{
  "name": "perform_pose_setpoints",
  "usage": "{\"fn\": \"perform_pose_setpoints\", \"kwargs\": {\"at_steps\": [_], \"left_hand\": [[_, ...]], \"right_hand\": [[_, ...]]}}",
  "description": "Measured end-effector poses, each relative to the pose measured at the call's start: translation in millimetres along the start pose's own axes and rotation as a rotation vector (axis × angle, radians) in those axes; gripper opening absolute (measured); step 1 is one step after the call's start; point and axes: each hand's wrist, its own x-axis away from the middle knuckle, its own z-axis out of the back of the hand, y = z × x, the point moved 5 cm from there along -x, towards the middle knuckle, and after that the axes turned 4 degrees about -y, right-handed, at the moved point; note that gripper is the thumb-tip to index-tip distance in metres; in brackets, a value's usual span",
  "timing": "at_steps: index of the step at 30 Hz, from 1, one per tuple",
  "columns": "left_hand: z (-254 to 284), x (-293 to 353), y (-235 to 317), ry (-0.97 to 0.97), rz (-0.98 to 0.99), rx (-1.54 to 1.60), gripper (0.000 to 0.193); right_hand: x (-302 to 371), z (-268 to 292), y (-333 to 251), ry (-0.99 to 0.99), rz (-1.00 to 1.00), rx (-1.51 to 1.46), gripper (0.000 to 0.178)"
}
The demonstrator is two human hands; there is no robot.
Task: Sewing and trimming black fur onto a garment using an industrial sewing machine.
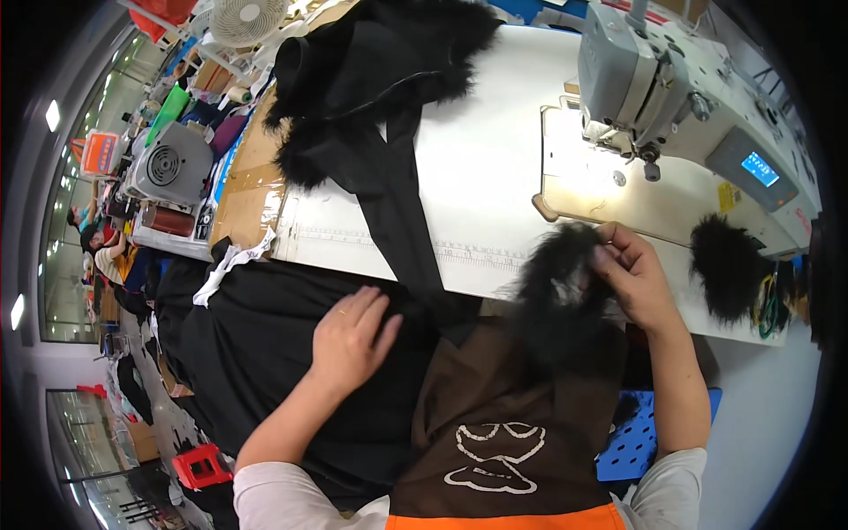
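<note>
Pinched between the thumb and fingers of my right hand [629, 269] is a black fluffy fur strip [556, 283], hanging over the table's front edge and blurred at its lower end. My left hand [355, 336] rests with fingers stretched on a large black cloth [256, 344] draped in front of the table. Between my hands, a long black fabric band [397, 221] runs down from a black garment with fur trim [380, 71] lying at the back left of the white table [477, 115].
A sewing machine [654, 79] with a lit needle area stands at the right. Another black fur piece [726, 265] lies beside it. A ruler scale [477, 256] runs along the table's front. Cardboard [243, 212], a fan [247, 19] and a red stool [201, 465] are on the left.
</note>
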Motion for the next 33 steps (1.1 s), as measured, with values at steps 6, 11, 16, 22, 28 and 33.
{"fn": "perform_pose_setpoints", "kwargs": {"at_steps": [6,11,16,22,28,33], "left_hand": [[-38.5,-28.8,27.6,-0.001,0.223,0.158,0.044],[9.9,-25.2,8.2,-0.191,0.221,0.641,0.041],[73.9,10.7,-95.0,0.100,0.685,0.498,0.016],[71.1,-42.8,-39.4,0.190,0.282,0.147,0.030],[-1.5,-115.6,-38.1,0.062,0.111,0.132,0.021],[9.8,-131.0,49.9,-0.036,-0.183,0.829,0.017]], "right_hand": [[-2.7,-11.2,-1.1,0.122,-0.004,-0.095,0.030],[6.6,-19.9,-13.2,0.204,-0.010,-0.064,0.035],[10.0,-1.0,-3.9,0.177,0.072,-0.089,0.020],[5.5,-11.2,-6.1,0.161,0.122,-0.056,0.019],[7.1,-33.3,-18.2,0.063,0.148,-0.126,0.023],[13.1,-28.1,-17.7,0.072,0.067,-0.022,0.023]]}}
